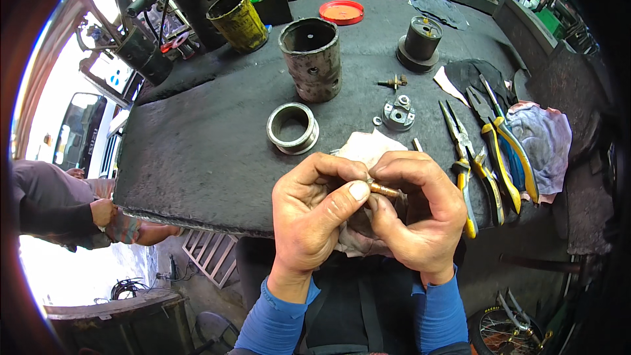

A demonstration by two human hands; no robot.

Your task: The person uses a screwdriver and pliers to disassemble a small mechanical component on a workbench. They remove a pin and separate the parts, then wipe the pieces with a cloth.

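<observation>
My left hand [315, 213] and my right hand [424, 213] meet at the table's near edge. Between their fingertips lies a small copper-coloured threaded bolt [384, 189]. The left thumb and forefinger pinch its left end; the right thumb and fingers close round its other side. Behind and below the hands is a crumpled pale cloth [365, 147], partly hidden. Just beyond it are a small washer [376, 121], a round metal part with holes [398, 117], a small bolt-like fitting [394, 81] and a short metal pin [417, 144].
A thick metal ring [296, 147] and a worn metal cylinder [314, 72] stand left of centre. Several yellow-handled pliers [490, 151] lie right, beside a cloth [545, 138]. Farther back are a yellow can [243, 29], a red lid [341, 20] and a dark motor-like part [422, 43]. Another person [59, 204] is at left.
</observation>
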